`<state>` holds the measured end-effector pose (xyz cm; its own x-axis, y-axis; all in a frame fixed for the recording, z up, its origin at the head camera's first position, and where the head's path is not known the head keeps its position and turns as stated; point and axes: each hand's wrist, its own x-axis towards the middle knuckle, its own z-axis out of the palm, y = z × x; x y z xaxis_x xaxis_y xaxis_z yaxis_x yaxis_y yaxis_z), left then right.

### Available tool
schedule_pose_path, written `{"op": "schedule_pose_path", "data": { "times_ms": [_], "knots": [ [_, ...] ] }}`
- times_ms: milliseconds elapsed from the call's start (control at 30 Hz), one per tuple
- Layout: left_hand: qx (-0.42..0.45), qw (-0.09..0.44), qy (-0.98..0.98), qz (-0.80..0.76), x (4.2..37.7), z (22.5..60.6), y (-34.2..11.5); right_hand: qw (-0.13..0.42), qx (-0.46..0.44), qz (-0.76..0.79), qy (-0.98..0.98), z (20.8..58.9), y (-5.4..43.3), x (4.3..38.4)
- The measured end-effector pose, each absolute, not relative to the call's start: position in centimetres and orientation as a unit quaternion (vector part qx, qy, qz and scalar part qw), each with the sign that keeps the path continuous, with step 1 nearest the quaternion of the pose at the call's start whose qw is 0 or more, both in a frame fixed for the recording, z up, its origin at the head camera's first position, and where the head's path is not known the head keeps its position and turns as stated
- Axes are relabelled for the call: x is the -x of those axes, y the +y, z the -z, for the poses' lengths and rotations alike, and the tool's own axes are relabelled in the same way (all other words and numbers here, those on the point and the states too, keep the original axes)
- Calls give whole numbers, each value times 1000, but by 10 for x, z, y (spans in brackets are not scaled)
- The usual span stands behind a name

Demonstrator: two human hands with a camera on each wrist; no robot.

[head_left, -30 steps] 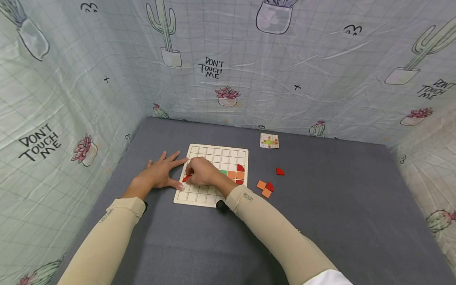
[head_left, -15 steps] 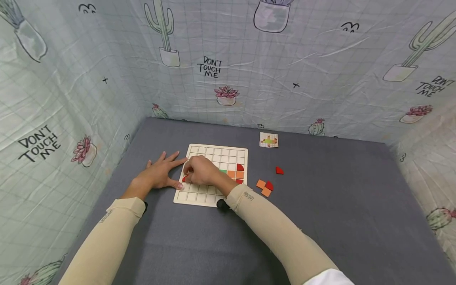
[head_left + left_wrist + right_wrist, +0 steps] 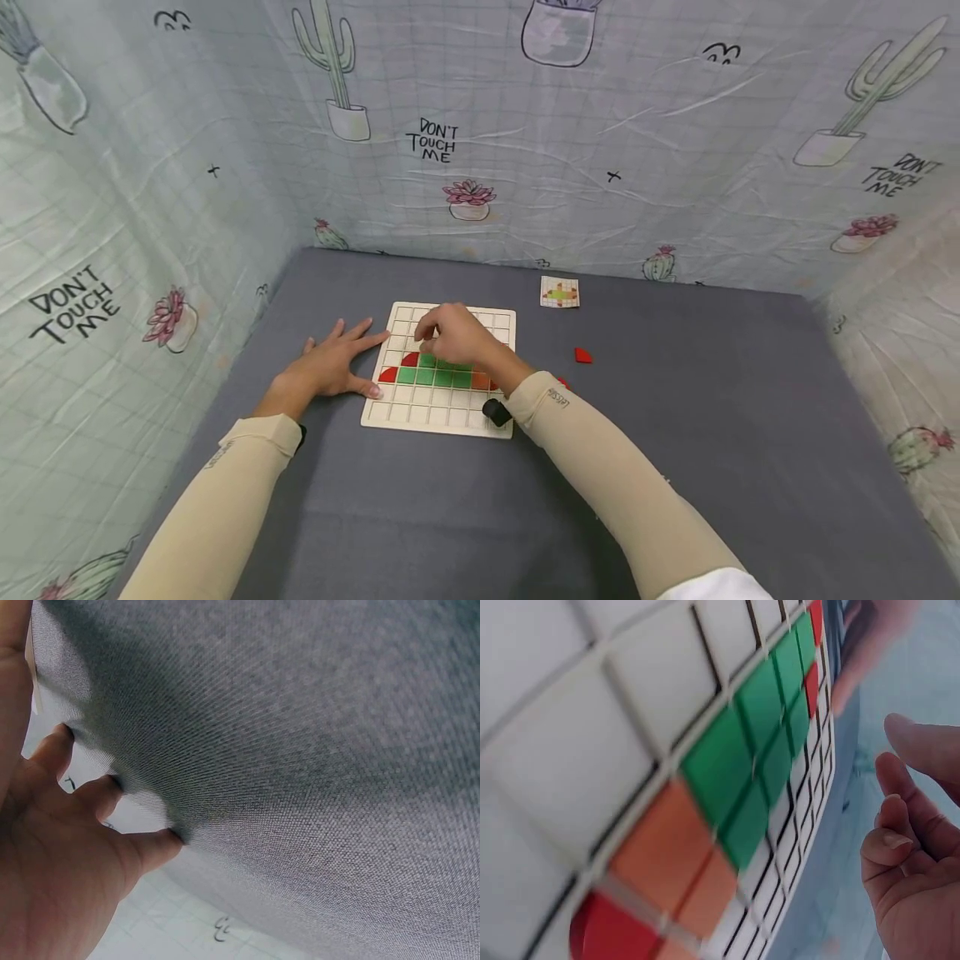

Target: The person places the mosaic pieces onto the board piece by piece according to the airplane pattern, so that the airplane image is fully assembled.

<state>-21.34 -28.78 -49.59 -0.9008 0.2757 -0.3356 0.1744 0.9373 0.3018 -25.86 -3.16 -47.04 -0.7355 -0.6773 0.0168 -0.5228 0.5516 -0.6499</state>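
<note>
A pale gridded board [image 3: 420, 415] lies on the grey cloth. Green squares [image 3: 424, 377] fill cells across its middle, with red quarter-round pieces [image 3: 387, 375] at their left end and an orange square [image 3: 481, 381] at their right. My left hand [image 3: 330, 364] is spread flat at the board's left side, its thumb on the edge; fingertips press the cloth in the left wrist view. Over the green squares hovers my right hand [image 3: 457, 333], fingers loosely curled. In the right wrist view nothing sits between its thumb and fingers [image 3: 906, 832].
Beyond the board, to the right, lies a small pattern card [image 3: 559, 293]. One loose red quarter-round piece [image 3: 582, 356] is on the cloth; another red piece [image 3: 563, 382] peeks out beside my right sleeve. A printed curtain [image 3: 570, 208] rises along the back and sides.
My right hand has lifted from the left-end red piece and moved rightward and away from me, uncovering green squares and red pieces. My left hand stays in place.
</note>
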Motion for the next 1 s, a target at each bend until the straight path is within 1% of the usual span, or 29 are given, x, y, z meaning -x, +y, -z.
{"op": "schedule_pose_path", "data": {
  "times_ms": [367, 567, 833, 1000],
  "knots": [
    [-114, 198, 964, -136, 214, 496, -284, 125, 297, 375, 869, 467, 38, 276],
    [-109, 199, 964, -140, 215, 497, -284, 117, 276, 375, 877, 466, 76, 282],
    [-112, 200, 964, -138, 215, 495, -283, 124, 225, 381, 888, 466, 119, 283],
    [-113, 198, 964, -135, 215, 496, -283, 117, 204, 372, 898, 471, 142, 284]
  ]
}}
